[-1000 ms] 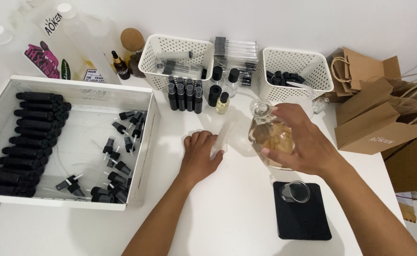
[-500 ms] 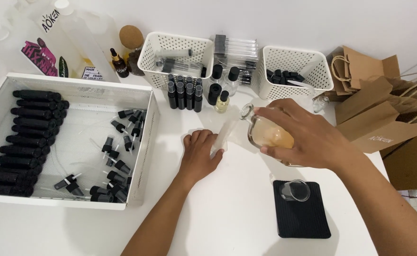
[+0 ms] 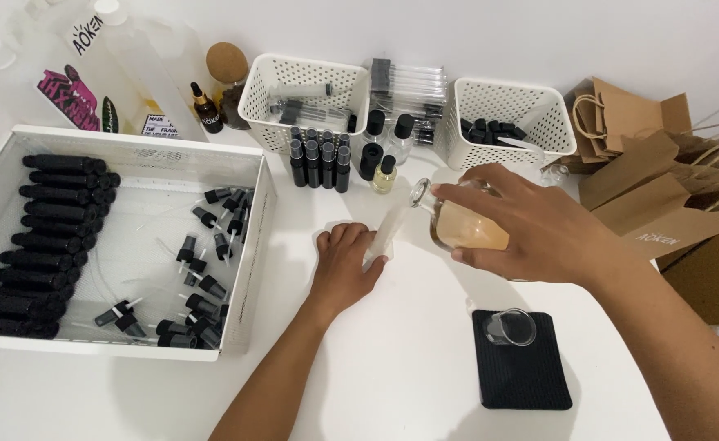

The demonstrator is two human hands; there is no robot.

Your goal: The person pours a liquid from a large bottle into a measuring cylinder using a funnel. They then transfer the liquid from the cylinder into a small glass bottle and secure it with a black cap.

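On the table [image 3: 408, 367], a big tray [image 3: 249, 269] sits at the left, with capped tubes [image 3: 49, 237] stacked along its left side and loose pump tops [image 3: 200, 269] on its right. Behind the tray stand jugs [image 3: 122, 73]. Two baskets [image 3: 304, 102] stand at the back, with a cluster of small bottles [image 3: 320, 163] in front of the left one. Paper bags [image 3: 654, 196] lie at the far right. Near the middle, the left hand [image 3: 341, 269] rests on the table by a thin tube [image 3: 386, 233]; the right hand [image 3: 531, 233] holds a flask [image 3: 462, 224] tilted just right of it. In front of the flask, a small beaker [image 3: 511, 328] lies on a mat [image 3: 527, 376].

Clear glossy glass flask [image 3: 466, 224]; matt ribbed black mat [image 3: 525, 367].
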